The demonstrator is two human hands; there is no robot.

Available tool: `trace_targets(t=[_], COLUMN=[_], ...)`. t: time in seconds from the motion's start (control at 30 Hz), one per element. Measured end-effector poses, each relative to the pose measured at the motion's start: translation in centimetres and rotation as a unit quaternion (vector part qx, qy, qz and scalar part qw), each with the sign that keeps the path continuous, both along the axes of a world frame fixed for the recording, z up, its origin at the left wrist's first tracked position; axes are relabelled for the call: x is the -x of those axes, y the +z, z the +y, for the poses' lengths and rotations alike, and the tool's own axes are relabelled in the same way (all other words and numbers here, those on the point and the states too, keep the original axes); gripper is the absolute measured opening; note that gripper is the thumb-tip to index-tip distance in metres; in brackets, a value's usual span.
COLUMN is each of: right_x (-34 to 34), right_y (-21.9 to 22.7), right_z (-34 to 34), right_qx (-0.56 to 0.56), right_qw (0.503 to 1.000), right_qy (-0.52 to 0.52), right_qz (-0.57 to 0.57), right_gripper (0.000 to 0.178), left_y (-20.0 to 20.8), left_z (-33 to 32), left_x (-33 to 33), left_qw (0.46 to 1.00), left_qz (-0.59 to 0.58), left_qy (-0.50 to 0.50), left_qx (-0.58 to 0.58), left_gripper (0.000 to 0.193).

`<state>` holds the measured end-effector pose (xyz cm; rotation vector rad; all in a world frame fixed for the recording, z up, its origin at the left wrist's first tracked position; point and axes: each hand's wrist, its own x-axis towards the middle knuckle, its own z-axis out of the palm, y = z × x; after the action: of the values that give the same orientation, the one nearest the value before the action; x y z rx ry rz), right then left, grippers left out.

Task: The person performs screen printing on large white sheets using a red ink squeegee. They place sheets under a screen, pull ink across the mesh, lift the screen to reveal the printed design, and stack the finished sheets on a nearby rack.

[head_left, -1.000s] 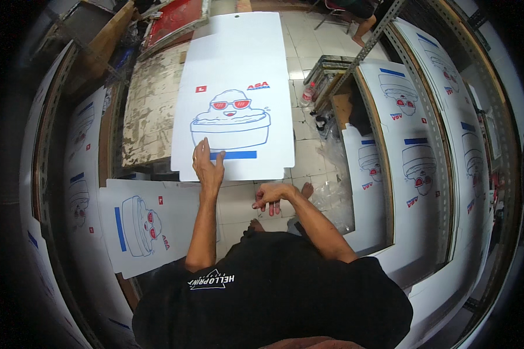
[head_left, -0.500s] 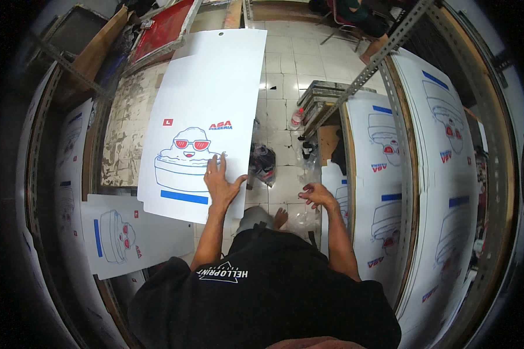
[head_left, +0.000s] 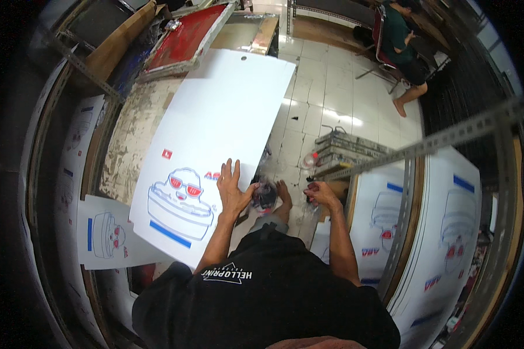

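Note:
A large white printed sheet [head_left: 215, 128] shows a blue-outlined cartoon figure with red sunglasses and a blue bar. It lies tilted over the paint-worn table [head_left: 128, 157], and its right part hangs past the table edge. My left hand [head_left: 233, 189] presses on the sheet's lower right edge, fingers spread on top and thumb at the rim. My right hand [head_left: 323, 195] is apart from the sheet with its fingers loosely curled. It holds nothing and hovers beside the metal rack post [head_left: 402, 221]. A bare foot [head_left: 282, 195] shows on the tiled floor between my hands.
Racks with the same printed sheets stand at the right [head_left: 448, 227] and at the left [head_left: 102, 232]. A red screen frame [head_left: 186, 35] rests at the table's far end. A stack of flat boards [head_left: 349, 151] sits on the floor. Another person [head_left: 402, 41] sits far back.
The sheet has swung left and tilted, sliding partly off the table. My left hand stays on it. My right hand has come away from the sheet's edge and moved right toward the rack.

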<state>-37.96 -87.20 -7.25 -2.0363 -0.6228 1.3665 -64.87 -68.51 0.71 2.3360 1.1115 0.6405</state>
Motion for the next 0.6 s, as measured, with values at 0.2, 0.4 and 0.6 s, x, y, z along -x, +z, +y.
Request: trace_targets(t=[0.2, 0.4, 0.6], right_x=[-12.7, -23.1, -33.3], right_y=[-2.8, -1.8, -1.8], right_z=[7.2, 13.6, 19.9], right_qx=[0.021, 0.070, 0.040], right_qw=[0.999, 0.994, 0.988], right_qy=[-0.016, -0.086, -0.152], right_qz=[-0.023, 0.003, -0.010], right_gripper=[0.046, 0.038, 0.035], left_y=[0.6, 1.3, 0.4], left_z=[7.6, 12.1, 15.5], left_x=[-7.5, -9.2, -9.8], left_qw=[0.995, 0.980, 0.931], left_qz=[-0.075, -0.090, -0.136], left_qy=[0.055, 0.163, 0.315], left_qx=[0.035, 0.069, 0.124], left_gripper=[0.084, 0.081, 0.077])
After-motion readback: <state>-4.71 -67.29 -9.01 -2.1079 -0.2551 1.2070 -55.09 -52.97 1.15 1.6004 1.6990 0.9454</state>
